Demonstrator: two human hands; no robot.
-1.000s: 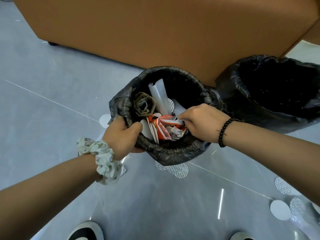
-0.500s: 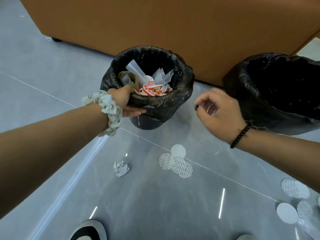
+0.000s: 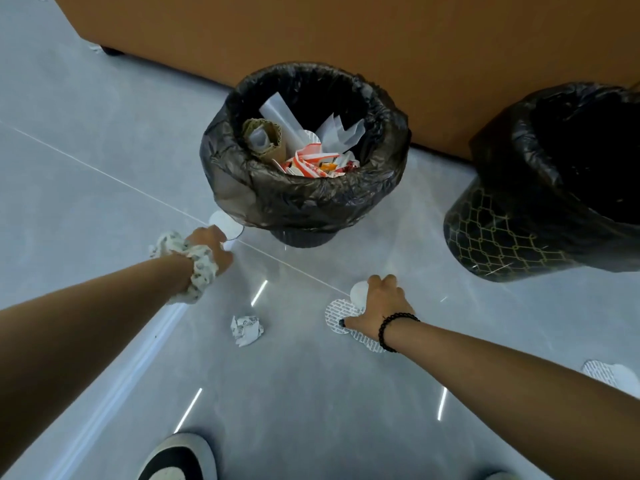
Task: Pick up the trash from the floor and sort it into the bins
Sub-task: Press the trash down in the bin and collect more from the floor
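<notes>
surroundings: brown cabinet (image 3: 346, 46) along the far side, grey floor (image 3: 311, 393), my shoe (image 3: 176, 459) at the near edge
bins: 2, both with black liners. middle bin (image 3: 304, 199) is stuffed with paper and wrappers, right bin (image 3: 540, 216) looks dark inside
left hand (image 3: 211, 247): down at a white disc (image 3: 225, 223) beside the middle bin, fingers hidden so can't tell the grip
right hand (image 3: 381, 303): fingers curled onto overlapping discs (image 3: 337, 313), about 3
floor trash: 1 crumpled paper ball (image 3: 246, 330) between the hands, 2 more discs (image 3: 609, 374) far right
</notes>
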